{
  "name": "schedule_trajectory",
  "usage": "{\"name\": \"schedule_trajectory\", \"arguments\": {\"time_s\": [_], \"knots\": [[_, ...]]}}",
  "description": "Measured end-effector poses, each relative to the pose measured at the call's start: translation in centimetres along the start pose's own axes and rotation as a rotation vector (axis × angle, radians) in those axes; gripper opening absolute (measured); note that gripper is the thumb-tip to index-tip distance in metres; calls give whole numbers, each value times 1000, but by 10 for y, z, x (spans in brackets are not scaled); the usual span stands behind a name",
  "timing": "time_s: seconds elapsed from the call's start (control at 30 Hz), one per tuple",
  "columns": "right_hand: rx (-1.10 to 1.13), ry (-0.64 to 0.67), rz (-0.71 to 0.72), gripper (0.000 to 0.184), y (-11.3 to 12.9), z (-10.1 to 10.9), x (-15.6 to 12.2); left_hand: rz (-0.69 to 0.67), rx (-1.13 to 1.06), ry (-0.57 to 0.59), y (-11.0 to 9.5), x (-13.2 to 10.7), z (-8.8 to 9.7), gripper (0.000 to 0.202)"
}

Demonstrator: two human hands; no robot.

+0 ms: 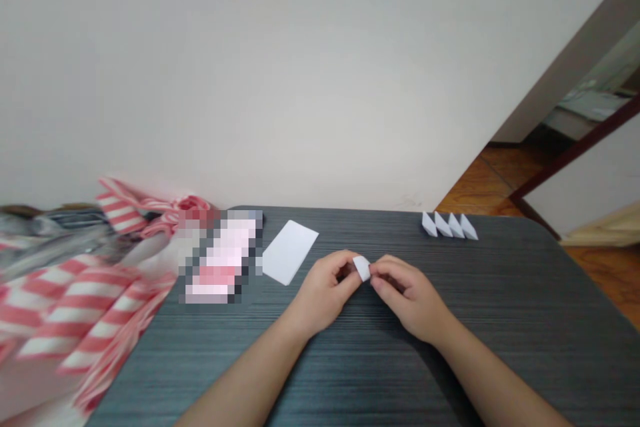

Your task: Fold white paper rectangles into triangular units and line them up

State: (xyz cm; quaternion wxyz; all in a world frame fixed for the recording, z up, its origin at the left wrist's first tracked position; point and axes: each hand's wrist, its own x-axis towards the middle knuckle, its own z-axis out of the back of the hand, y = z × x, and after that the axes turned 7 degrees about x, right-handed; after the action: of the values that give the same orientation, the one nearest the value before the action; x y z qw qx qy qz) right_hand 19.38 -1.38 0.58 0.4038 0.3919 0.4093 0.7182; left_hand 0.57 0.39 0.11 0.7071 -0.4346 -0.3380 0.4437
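Note:
Between my two hands, above the middle of the dark table, is a small folded piece of white paper (362, 268). My left hand (327, 283) pinches its left side between thumb and fingers. From the other side, the thumb and fingertips of my right hand (407, 290) are closed on its right edge. Left of my hands lies a flat stack of white paper (290, 251), rectangular in shape. Several small folded white paper pieces (449, 225), pointed at their ends, stand in a row near the table's far right edge.
A pixelated pink and white rectangular object (225, 257) lies on the left of the dark wood-grained table (500, 307). Red-and-white striped cloth (75, 307) is heaped beyond the left edge. A pale wall (300, 80) rises behind; a doorway opens at right.

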Motion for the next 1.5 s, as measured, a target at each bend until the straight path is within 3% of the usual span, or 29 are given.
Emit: {"name": "schedule_trajectory", "arguments": {"time_s": [0.33,0.5,0.67,0.83,0.97,1.17,1.5], "knots": [[40,38,-40,11,2,0,0,-14,5,-2,-1,0,0,13],[129,-89,-106,10,-7,-2,-2,-29,52,-1,-4,0,2,12],[94,-116,26,22,-10,0,0,-105,179,31,-7,0,3,9],[-55,-61,83,16,-5,2,2,-151,249,23,-7,0,1,10],[-82,-102,58,10,-5,4,2,-124,195,-18,-4,-1,0,9],[-89,-169,20,5,-9,10,0,-24,18,-219,4,0,-1,20],[-234,-94,79,8,-9,8,0,46,-9,-163,6,0,-1,23]]}}
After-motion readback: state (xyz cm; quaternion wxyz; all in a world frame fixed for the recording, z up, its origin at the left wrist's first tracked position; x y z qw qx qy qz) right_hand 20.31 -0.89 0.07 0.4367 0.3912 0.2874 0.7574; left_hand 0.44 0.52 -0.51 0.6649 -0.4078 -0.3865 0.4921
